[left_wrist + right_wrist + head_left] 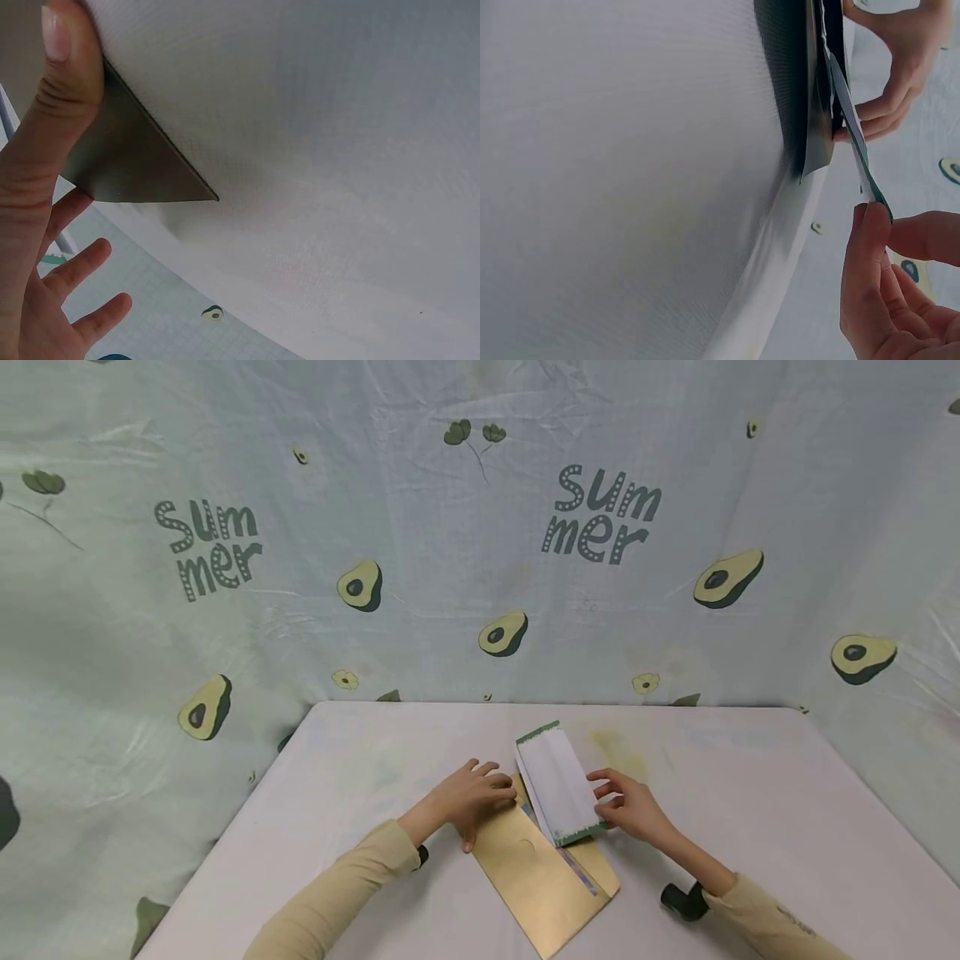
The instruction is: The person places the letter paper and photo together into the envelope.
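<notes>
A gold envelope [525,877] lies slanted over the table, its open side toward the right. My left hand [472,797] grips its far left end, thumb at the near edge and fingers over the top; the left wrist view has one corner of the envelope [142,169] beside the thumb. A white folded paper with green edges [558,781] overlaps the envelope's opening. Between thumb and fingertips, my right hand [633,806] pinches the right edge of this paper [862,154]. Inside the opening, a thin blue-purple strip [580,872] shows, partly hidden by the paper.
The white table [390,735] has rounded far corners. Behind it hangs a pale cloth [427,527] printed with avocados and lettering. A black wrist device [684,902] sits under the right wrist.
</notes>
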The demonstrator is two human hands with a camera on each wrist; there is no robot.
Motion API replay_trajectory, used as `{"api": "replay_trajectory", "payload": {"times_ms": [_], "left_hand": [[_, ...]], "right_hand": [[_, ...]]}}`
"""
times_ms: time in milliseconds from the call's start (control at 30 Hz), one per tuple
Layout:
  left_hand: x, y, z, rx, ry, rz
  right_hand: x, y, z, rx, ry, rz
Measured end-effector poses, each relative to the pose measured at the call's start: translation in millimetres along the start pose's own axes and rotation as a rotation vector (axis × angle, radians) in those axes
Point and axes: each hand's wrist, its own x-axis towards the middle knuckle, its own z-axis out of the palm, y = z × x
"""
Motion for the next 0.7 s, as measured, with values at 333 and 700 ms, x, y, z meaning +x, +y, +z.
{"api": "replay_trajectory", "payload": {"times_ms": [333,700], "left_hand": [[0.0,1.1,1.3,-0.008,-0.006,-0.013],[-0.8,3.0,-1.4,-0.016,-0.003,-0.014]], "right_hand": [[-12.8,0.4,-2.7,-0.001,-0.126,-0.032],[-18.3,1.2,-12.0,0.014,-0.224,0.018]]}}
